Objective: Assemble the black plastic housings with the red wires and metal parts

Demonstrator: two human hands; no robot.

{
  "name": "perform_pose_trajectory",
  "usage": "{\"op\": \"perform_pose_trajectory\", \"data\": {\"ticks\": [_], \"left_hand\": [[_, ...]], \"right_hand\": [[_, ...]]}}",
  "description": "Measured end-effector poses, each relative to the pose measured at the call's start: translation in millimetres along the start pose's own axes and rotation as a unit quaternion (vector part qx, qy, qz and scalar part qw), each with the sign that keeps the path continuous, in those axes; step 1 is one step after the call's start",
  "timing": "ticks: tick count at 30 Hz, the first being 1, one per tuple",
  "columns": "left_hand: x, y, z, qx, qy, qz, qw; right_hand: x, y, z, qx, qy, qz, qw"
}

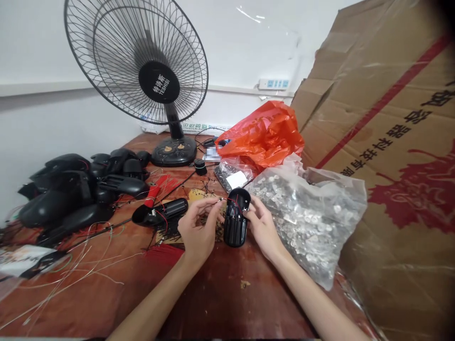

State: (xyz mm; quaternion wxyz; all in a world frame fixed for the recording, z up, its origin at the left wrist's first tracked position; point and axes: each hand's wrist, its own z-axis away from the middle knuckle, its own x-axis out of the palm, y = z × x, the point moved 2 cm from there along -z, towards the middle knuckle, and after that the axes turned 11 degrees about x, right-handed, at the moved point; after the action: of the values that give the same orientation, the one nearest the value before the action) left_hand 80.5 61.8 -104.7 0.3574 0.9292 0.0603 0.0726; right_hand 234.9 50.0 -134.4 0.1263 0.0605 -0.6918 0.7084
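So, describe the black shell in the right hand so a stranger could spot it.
From the black TESHISI fan, come down and right, past the left hand, to the right hand. It holds a ribbed black plastic shell, hollow end farthest from the viewer. Unlike the similar shell lying further left, this one is in hand, its red wire pinched by the left hand.

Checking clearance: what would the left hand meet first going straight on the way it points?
Probably the black housing, held by the right hand; it sits just beyond the left hand, though depth is unclear.
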Motion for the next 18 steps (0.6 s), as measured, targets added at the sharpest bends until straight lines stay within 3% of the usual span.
{"op": "perform_pose_trajectory", "data": {"ticks": [7, 13, 18], "left_hand": [[-0.9, -4, -3, -0.028, 0.001, -0.016, 0.999], [0.0, -7, -2, 0.001, -0.030, -0.018, 0.999], [0.4, -14, -7, -0.077, -0.034, -0.010, 0.996]], "right_hand": [[-2, 0, 1, -0.003, 0.000, 0.000, 1.000], [-1, -4, 1, -0.017, 0.005, -0.002, 1.000], [2, -10, 4, -0.028, -0.013, -0.012, 0.999]]}}
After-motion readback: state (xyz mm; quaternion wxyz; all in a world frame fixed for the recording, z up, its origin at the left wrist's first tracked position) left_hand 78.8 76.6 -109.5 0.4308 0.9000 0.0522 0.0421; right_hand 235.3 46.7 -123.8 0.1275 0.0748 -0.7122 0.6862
